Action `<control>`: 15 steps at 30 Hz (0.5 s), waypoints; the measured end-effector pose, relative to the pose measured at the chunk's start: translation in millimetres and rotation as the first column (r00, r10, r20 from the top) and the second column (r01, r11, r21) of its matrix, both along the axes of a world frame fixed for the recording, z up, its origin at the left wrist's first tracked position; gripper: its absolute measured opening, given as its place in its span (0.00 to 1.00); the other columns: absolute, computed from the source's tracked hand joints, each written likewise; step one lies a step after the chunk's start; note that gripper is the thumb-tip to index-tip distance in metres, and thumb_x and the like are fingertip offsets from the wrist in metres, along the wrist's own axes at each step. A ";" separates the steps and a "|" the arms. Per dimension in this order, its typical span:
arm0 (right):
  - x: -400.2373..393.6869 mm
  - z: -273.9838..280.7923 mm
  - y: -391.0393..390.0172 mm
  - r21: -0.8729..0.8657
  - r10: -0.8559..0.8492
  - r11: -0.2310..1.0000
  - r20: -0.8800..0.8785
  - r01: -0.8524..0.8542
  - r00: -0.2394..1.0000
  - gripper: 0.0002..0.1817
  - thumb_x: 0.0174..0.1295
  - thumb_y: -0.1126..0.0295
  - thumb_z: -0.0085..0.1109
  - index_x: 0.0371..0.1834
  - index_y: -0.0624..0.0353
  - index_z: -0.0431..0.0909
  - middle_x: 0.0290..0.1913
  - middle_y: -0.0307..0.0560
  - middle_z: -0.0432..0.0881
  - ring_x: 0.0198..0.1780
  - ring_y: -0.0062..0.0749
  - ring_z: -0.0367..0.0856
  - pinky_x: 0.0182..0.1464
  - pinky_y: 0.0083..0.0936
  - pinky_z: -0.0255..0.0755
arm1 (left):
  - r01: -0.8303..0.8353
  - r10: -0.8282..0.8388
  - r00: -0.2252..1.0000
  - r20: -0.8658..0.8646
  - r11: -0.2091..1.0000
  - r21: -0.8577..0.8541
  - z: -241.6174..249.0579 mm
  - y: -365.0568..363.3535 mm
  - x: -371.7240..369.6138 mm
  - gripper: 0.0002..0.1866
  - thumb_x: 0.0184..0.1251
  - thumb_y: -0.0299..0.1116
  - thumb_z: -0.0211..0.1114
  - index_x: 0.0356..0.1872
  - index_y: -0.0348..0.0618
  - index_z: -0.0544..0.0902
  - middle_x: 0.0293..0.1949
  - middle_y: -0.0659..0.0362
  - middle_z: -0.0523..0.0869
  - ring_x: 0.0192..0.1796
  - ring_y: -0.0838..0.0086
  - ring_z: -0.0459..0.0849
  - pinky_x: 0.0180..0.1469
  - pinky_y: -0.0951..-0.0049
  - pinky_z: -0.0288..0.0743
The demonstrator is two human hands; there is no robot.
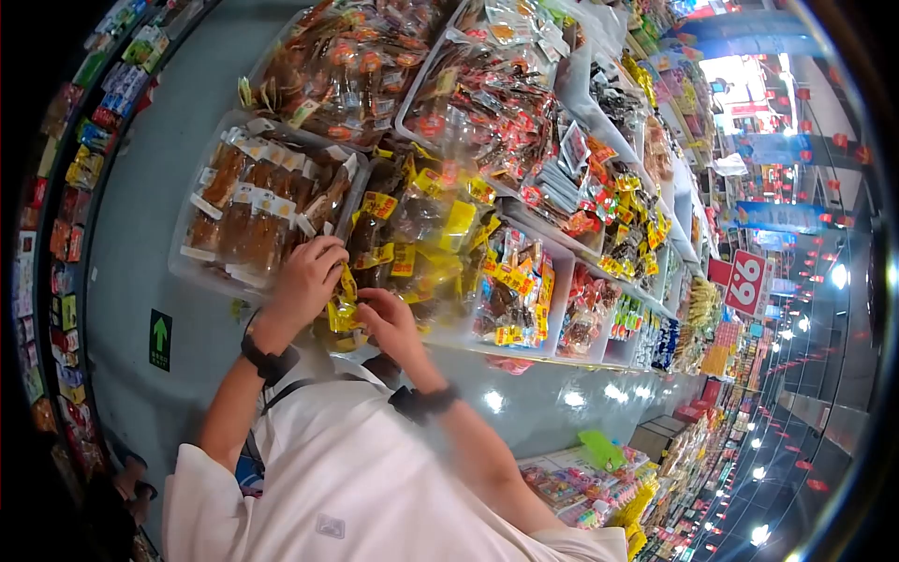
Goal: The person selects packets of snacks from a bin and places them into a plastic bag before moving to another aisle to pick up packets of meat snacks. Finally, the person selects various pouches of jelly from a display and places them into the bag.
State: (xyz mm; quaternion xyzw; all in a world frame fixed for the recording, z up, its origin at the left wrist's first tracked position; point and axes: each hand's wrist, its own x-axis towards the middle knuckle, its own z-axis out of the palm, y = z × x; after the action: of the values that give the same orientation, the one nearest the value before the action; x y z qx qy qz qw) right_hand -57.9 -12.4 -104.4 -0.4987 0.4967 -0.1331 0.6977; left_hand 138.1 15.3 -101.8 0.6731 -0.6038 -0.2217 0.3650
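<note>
My left hand is closed at the upper end of a yellow-labelled snack packet, between two display bins. On the packet's other side, my right hand has its fingers and thumb pinched at its edge. What is inside the packet is hard to make out. Just beyond my hands lies a heap of similar clear packets with yellow labels. Beside my left hand stands a clear plastic bin of brown wrapped food packs with white labels.
More bins hold red-labelled brown packets and colourful snack packs. Shelves of packaged goods line the far left. A green arrow sign is on the grey floor. A red 9.9 price sign hangs at right.
</note>
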 end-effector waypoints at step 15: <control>-112.2 37.1 8.3 -0.133 -0.152 0.978 0.089 0.163 0.984 0.29 0.65 0.71 0.67 0.69 0.58 0.70 0.54 0.40 0.80 0.47 0.20 0.80 0.50 0.19 0.75 | 0.172 -0.200 0.961 -0.190 0.973 -0.153 83.5 -36.8 -68.0 0.06 0.65 0.20 0.64 0.41 0.36 0.78 0.42 0.51 0.81 0.45 0.52 0.81 0.48 0.62 0.76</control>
State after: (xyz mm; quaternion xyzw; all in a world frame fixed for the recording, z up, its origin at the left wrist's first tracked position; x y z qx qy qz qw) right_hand -170.1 -4.1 -67.3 -0.4997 0.4965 -0.2419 0.6673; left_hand 70.1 -21.5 -18.3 0.5608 -0.6374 -0.2816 0.4471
